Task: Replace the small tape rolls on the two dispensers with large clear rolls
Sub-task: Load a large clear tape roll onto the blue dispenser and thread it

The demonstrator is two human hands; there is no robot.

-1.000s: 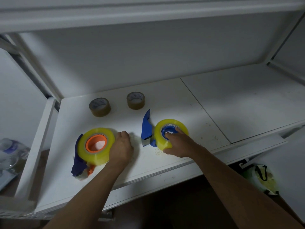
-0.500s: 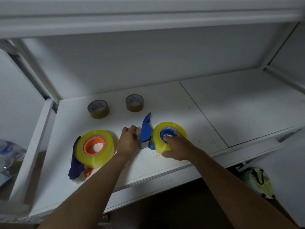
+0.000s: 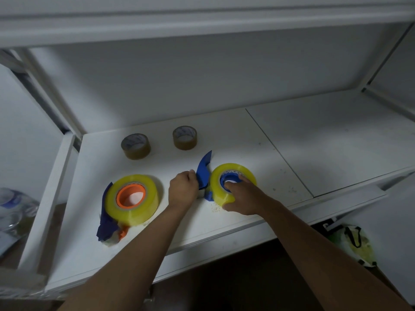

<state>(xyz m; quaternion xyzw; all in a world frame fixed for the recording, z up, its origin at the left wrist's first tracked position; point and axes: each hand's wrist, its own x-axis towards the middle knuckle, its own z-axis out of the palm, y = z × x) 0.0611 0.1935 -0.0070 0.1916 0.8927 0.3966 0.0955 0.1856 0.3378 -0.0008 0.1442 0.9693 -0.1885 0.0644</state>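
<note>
Two large clear yellowish rolls lie flat on the white shelf [image 3: 224, 135]. The left roll [image 3: 132, 199] sits on a dispenser with an orange hub [image 3: 130, 195] and a dark blue guard [image 3: 103, 221]. The right roll [image 3: 233, 181] sits on a blue dispenser [image 3: 204, 173] with a blue hub. My left hand [image 3: 183, 190] grips the blue dispenser's upright guard from the left. My right hand [image 3: 243, 197] holds the right roll, fingers over its hub and thumb at its near edge. Two small brown rolls [image 3: 135, 145] [image 3: 184, 137] stand behind.
The shelf has a white back wall, an upper shelf [image 3: 202, 21] overhead and slanted frame posts at both sides. A seam splits the board to the right. Plastic bottles [image 3: 13, 209] lie low on the left, a bag [image 3: 352, 243] on the floor right.
My left hand left the orange-hub roll and moved right to the blue dispenser's guard, now gripping it. My right hand has stayed on the right roll.
</note>
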